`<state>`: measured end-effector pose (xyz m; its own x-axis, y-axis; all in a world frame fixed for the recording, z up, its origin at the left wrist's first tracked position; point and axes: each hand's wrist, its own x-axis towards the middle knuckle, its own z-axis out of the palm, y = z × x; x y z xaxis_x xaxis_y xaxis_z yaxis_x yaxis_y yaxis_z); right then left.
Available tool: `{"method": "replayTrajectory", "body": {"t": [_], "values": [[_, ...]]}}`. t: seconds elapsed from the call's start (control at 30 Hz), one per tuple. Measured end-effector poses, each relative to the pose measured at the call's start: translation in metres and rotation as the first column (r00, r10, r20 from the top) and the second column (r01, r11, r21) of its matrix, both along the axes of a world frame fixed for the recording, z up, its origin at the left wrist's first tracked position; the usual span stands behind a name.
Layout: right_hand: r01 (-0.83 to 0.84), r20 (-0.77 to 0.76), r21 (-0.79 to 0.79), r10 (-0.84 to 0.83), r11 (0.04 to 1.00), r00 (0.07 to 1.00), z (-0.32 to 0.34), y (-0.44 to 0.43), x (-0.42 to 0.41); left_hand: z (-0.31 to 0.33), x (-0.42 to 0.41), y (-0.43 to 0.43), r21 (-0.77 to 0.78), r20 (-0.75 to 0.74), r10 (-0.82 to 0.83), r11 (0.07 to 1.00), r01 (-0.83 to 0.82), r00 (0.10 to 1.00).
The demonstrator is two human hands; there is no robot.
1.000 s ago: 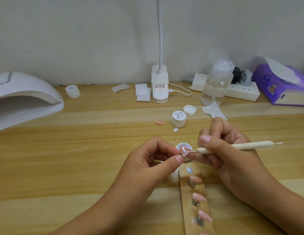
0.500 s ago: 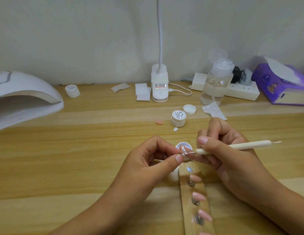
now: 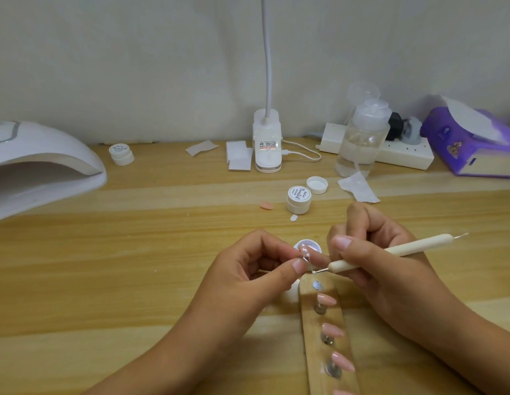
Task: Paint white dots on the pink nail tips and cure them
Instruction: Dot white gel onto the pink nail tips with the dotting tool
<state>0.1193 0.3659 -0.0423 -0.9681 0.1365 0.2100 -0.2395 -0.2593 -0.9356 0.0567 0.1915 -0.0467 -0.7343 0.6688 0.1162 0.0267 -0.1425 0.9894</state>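
Pink and dotted with white, the nail tip [image 3: 306, 253] is pinched between the thumb and finger of the left hand [image 3: 248, 269]. It sits just in front of the paint pot [image 3: 313, 246], which is half hidden by fingers. The right hand [image 3: 370, 260] grips the dotting tool [image 3: 419, 245] like a pencil. Its thin point is too small to tell if it touches the nail. The wooden strip [image 3: 316, 363] is cut off at the bottom. The point now sits lower than before, near the strip's top.
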Motion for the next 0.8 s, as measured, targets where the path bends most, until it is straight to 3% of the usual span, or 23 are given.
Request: {"method": "replayTrajectory", "body": {"t": [0.37, 0.6, 0.8], "values": [[0.155, 0.100, -0.287, -0.132, 0.945, 0.986, 0.006, 0.011, -0.010, 0.000, -0.001, 0.002, -0.003, 0.064, 0.077, 0.997, -0.077, 0.995], [0.203, 0.135, -0.342, -0.166, 0.918, 0.977, 0.005, 0.018, -0.015, -0.002, 0.002, 0.005, -0.254, -0.164, -0.008, 0.967, -0.035, 0.986], [0.168, 0.110, -0.323, -0.139, 0.932, 0.984, 0.003, 0.017, -0.014, -0.001, 0.001, 0.013, -0.319, -0.221, 0.046, 0.940, -0.117, 0.974]]}}
